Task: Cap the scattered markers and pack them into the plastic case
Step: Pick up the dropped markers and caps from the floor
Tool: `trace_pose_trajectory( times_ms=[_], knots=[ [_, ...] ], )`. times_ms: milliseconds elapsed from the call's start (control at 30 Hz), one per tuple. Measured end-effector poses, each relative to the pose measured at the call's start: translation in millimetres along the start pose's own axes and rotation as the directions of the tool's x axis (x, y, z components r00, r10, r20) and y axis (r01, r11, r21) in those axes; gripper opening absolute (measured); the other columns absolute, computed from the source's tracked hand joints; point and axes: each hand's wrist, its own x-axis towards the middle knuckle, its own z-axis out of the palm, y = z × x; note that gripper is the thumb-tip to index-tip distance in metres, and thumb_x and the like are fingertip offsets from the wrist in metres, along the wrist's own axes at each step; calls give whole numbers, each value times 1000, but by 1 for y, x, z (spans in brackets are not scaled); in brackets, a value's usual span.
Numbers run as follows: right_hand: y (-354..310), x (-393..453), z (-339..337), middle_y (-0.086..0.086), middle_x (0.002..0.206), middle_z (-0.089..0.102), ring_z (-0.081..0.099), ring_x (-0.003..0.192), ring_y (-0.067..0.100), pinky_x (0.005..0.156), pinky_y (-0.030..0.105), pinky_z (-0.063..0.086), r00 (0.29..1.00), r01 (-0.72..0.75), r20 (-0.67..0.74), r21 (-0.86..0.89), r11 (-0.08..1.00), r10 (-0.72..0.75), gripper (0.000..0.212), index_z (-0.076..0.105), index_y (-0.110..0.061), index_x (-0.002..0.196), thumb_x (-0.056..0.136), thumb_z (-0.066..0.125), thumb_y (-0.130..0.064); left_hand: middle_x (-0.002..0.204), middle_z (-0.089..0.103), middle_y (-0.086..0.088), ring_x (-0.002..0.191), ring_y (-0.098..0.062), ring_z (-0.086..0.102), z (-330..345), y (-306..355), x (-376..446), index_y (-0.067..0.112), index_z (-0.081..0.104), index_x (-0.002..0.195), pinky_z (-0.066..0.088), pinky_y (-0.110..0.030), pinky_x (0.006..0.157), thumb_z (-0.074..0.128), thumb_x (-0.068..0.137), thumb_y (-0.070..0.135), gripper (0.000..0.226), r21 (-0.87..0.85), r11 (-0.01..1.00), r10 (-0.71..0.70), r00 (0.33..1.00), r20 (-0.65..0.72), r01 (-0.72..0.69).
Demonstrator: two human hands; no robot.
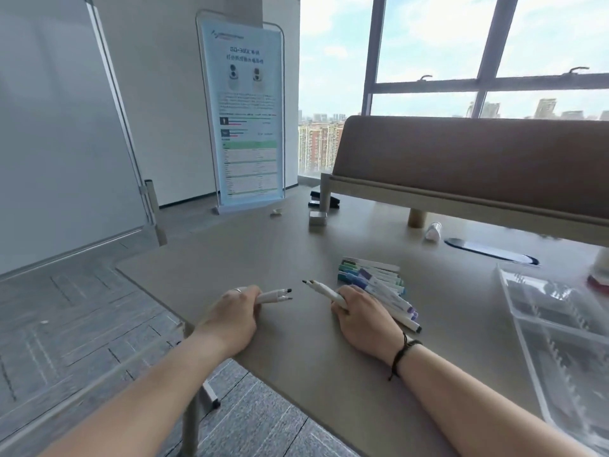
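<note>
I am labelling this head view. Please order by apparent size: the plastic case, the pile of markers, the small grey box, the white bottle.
1. Plastic case, largest, though also nearest.
2. Pile of markers.
3. Small grey box and white bottle look alike; both lie farther away, so no ranking.

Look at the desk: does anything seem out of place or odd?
Yes: the markers in the left hand and right hand show bare tips, uncapped. The plastic case holds none.
</note>
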Motion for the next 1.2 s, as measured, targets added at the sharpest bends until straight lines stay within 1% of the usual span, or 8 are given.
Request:
trace_pose_trajectory(
  times_ms=[200, 333, 433, 500, 767, 933, 1100, 1200],
  knots=[
    [32, 36, -8, -1, 85, 55, 49, 78, 21, 66, 31, 30, 988, -136, -80, -10, 991, 135, 18, 47, -17, 78, 96, 47, -20, 102, 64, 2, 103, -26, 58, 19, 11, 28, 25, 59, 101, 50, -38, 83, 43, 96, 25, 17, -81, 997, 10, 999, -36, -13],
    [38, 40, -1, 3, 94, 61, 58, 87, 25, 67, 31, 34, 989, -132, -68, -31, 991, 130, 13, 55, -15, 89, 95, 48, -23, 99, 62, 9, 108, -21, 57, 22, 17, 37, 30, 57, 99, 49, -38, 91, 37, 86, 51, 32, -120, 992, 30, 999, -12, -31],
    [39, 37, 0, 1, 99, 64, 61, 93, 24, 68, 29, 35, 987, -150, -58, -23, 988, 148, 13, 58, -20, 94, 95, 51, -31, 129, 59, 7, 131, -18, 49, 22, 18, 37, 32, 56, 119, 40, -35, 107, 47, 88, 58, 41, -53, 997, 54, 998, 9, -54],
    [39, 36, -1, -1, 108, 66, 62, 101, 22, 74, 29, 40, 986, -160, -51, -30, 987, 158, 22, 61, -23, 106, 94, 53, -39, 147, 50, 4, 141, -16, 40, 23, 16, 34, 29, 52, 133, 33, -34, 115, 55, 88, 58, 54, -31, 997, 76, 997, -18, -77],
    [29, 22, -8, -5, 136, 56, 56, 122, 20, 99, 33, 44, 986, -164, -4, -131, 978, 165, 68, 46, -30, 137, 82, 58, -68, 148, 46, 9, 142, -13, 34, 10, 19, 5, 36, 44, 138, 26, -35, 119, 39, 69, 79, 82, -54, 993, 101, 990, -101, -107],
    [12, 10, -12, -2, 144, 48, 47, 132, 21, 110, 35, 36, 994, -110, -39, -161, 981, 105, 68, 41, -31, 141, 85, 60, -63, 138, 44, 18, 131, -1, 33, -10, -4, -40, 34, 50, 135, 28, -22, 105, 68, 85, 53, 56, -288, 949, 42, 960, -277, -125],
    [-41, -3, -7, 3, 138, 53, 47, 129, 26, 108, 41, 37, 982, 85, -151, -173, 981, -112, 61, 49, -24, 136, 84, 67, -52, 117, 53, 26, 110, 15, 44, -40, -69, -106, 35, 56, 119, 37, -16, 88, 68, 92, 32, 29, -422, 906, -147, 917, -371, -26],
    [-105, -9, 13, 1, 139, 53, 49, 127, 23, 103, 36, 39, 960, 252, -97, -104, 962, -262, 55, 52, -26, 133, 85, 68, -48, 98, 65, 23, 94, 4, 60, -52, -125, -142, 35, 63, 105, 48, -21, 80, 66, 93, 33, 13, -449, 891, -240, 905, -352, 62]
  ],
)
